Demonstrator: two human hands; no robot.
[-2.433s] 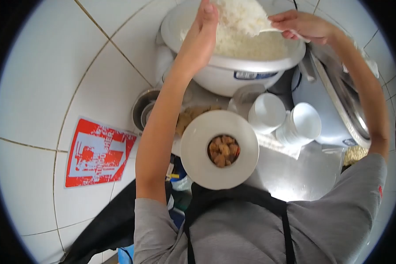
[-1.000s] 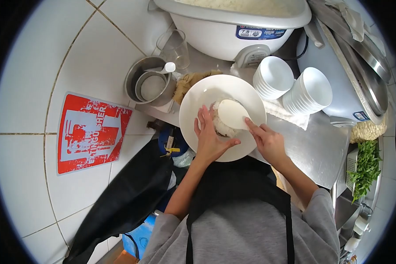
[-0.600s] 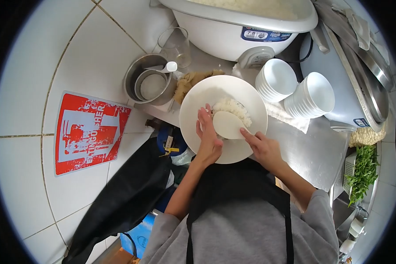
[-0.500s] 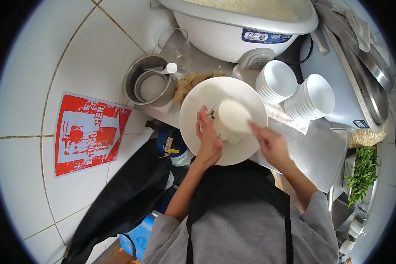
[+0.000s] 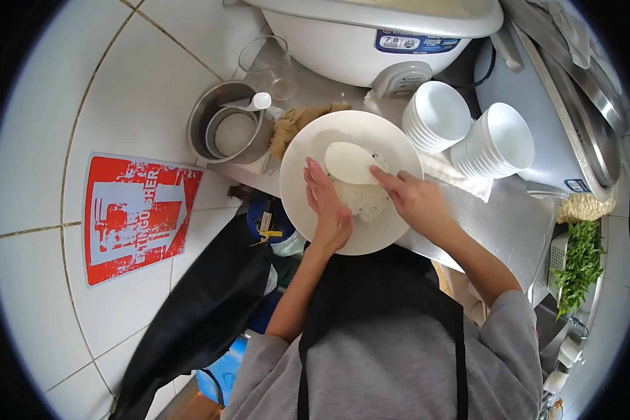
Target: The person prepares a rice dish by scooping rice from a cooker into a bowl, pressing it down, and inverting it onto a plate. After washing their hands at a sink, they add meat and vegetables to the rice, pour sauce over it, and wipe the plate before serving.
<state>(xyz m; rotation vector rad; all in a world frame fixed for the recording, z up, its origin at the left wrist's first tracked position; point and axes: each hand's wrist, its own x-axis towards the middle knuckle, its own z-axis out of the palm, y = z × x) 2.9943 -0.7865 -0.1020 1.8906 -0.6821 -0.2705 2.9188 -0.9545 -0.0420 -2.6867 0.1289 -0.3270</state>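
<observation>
My right hand (image 5: 418, 204) grips the handle of a white rice paddle (image 5: 348, 163), whose broad blade lies over the rice. A mound of white rice (image 5: 366, 202) with dark specks sits inside a wide white bowl (image 5: 392, 134). My left hand (image 5: 330, 215) reaches over the bowl's near left side, palm turned toward the rice and fingers stretched out. Its fingertips are close to the blade's left edge. Part of the rice is hidden beneath the paddle and my hands.
Behind the bowl stands a large white rice cooker (image 5: 343, 59). Two stacks of white bowls (image 5: 437, 115) are at the right, on a cloth. Metal pots (image 5: 203, 133), a glass pitcher (image 5: 278, 73) and a brown cloth (image 5: 304, 126) lie left. Green leaves (image 5: 579, 269) fill a basket far right.
The paddle has swung left and its blade now lies toward my left hand. My right hand has moved up and left with it, while the left hand stays beside the rice.
</observation>
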